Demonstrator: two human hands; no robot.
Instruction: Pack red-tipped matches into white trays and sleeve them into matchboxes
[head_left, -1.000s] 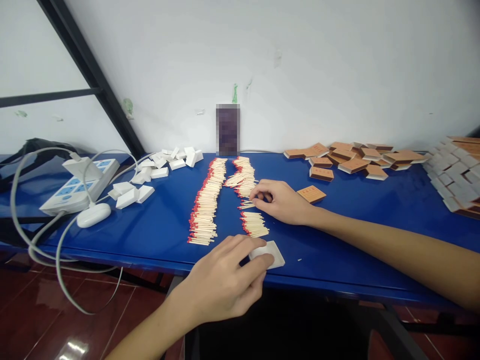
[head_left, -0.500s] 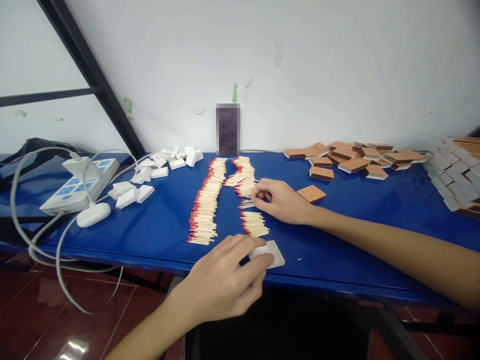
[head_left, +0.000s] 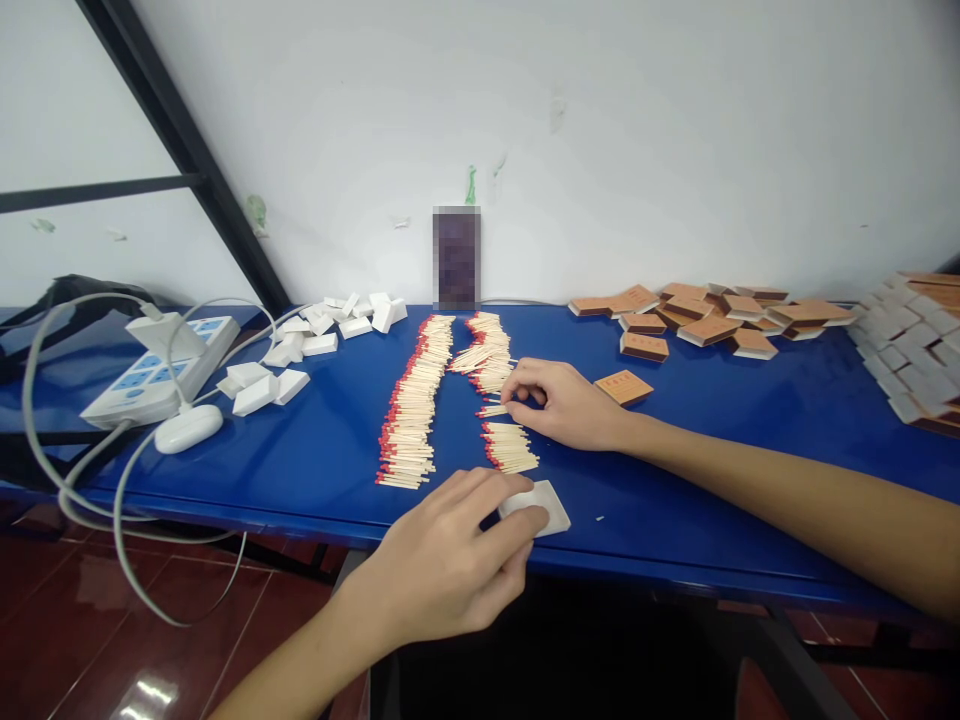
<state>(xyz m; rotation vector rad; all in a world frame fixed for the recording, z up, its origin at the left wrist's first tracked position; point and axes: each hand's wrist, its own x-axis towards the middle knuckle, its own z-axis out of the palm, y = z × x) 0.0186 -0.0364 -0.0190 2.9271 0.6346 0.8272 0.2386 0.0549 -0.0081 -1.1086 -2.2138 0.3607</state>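
Observation:
My left hand [head_left: 465,555] grips a white matchbox tray [head_left: 556,510] at the front of the blue table. Its fingers lie over the tray's left part, hiding some of the inside. My right hand [head_left: 559,400] pinches at the pale ends of a few red-headed matches [head_left: 492,411] lying on the table; how many are between the fingertips is hidden. These lie in a gap of the right-hand row, between the far matches [head_left: 491,350] and a near bunch [head_left: 510,447]. A longer row of matches [head_left: 412,410] runs along the left.
Small white trays [head_left: 319,325] lie loose at the back left, beside a power strip [head_left: 161,370] with white cables. Orange matchbox sleeves [head_left: 705,320] are heaped at the back right, one sleeve [head_left: 624,387] nearer. Stacked boxes [head_left: 919,345] stand far right. A pixelated dark rectangle [head_left: 456,258] leans on the wall.
My right hand's thumb and finger have closed in on the matches in the gap, and fewer of them show there. My left hand and the tray have not moved.

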